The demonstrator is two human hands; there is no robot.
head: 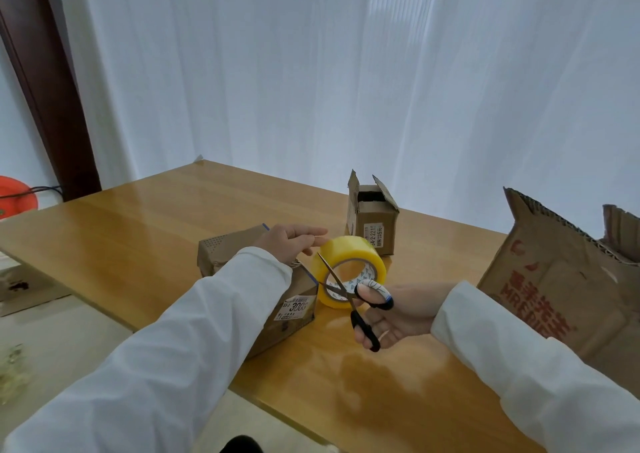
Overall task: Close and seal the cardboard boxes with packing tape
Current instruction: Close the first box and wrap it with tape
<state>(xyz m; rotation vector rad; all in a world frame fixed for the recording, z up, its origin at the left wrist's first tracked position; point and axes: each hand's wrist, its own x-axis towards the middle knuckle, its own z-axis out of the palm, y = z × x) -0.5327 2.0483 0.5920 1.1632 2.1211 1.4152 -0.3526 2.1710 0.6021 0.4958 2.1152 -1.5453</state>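
Observation:
A closed cardboard box [298, 317] with white labels lies on the wooden table [138, 237], partly hidden under my left arm. My left hand [294, 241] rests over the box's far top, its fingers stretched toward a yellow tape roll [346, 250] standing on edge beside the box. My right hand [391, 317] grips black-handled scissors [360, 317], whose open blades point up and left in front of the roll. Whether a tape strip runs between roll and box I cannot tell.
A small open box [375, 227] with raised flaps stands behind the roll. A large open box [554, 279] with red print stands at the right edge. An orange object [15, 194] sits off the table at far left. White curtains hang behind.

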